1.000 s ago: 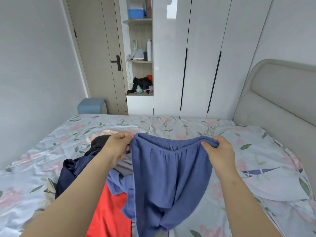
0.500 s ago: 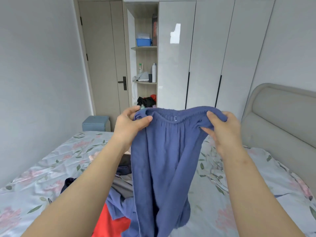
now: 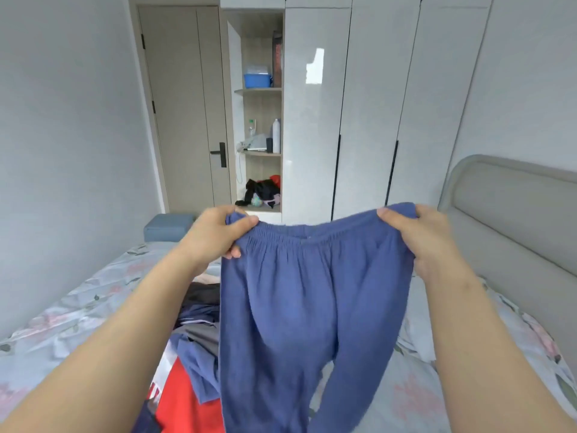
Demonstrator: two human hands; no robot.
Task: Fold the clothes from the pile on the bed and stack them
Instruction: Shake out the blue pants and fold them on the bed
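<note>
Left hand (image 3: pixel 215 235) and right hand (image 3: pixel 415 235) each pinch a waistband corner of the blue trousers (image 3: pixel 299 307), held spread above the bed (image 3: pixel 62 323). Clothes pile (image 3: pixel 193 345) lies near left.

Lifted blue pants (image 3: pixel 299 295) higher over the pile (image 3: pixel 193 339). My left grip (image 3: pixel 218 235) went toward 9 o'clock, right grip (image 3: pixel 418 235) toward 3. Waistband now stretched wider, legs hanging apart.
</note>
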